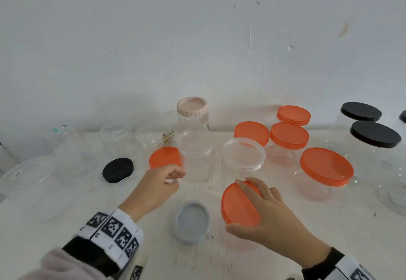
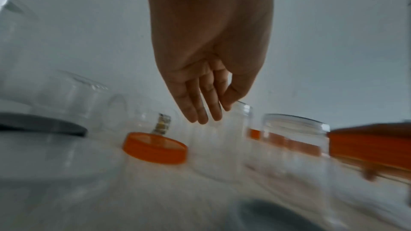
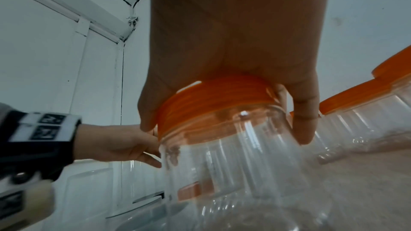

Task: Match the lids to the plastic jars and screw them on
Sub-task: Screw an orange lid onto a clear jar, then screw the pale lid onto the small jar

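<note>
My right hand [image 1: 252, 205] grips an orange lid [image 1: 235, 207] from above, thumb on its near edge and fingers over the far edge. In the right wrist view this lid [image 3: 213, 101] sits on the mouth of a clear ribbed jar [image 3: 233, 164], tilted off the table. My left hand [image 1: 173, 177] reaches toward an open clear jar [image 1: 195, 156] and holds nothing. Seen from the left wrist, its fingers [image 2: 200, 111] are straight and close to that jar's rim [image 2: 242, 106]. A wider open jar [image 1: 243, 155] stands to the right of it.
Loose on the white table lie an orange lid [image 1: 164, 157], a black lid [image 1: 118, 169] and a grey lid [image 1: 193, 222]. A pink-lidded jar [image 1: 191, 108] stands at the back. Several orange-lidded jars [image 1: 326, 166] and black-lidded jars [image 1: 375, 133] crowd the right. Clear jars [image 1: 118, 139] lie at left.
</note>
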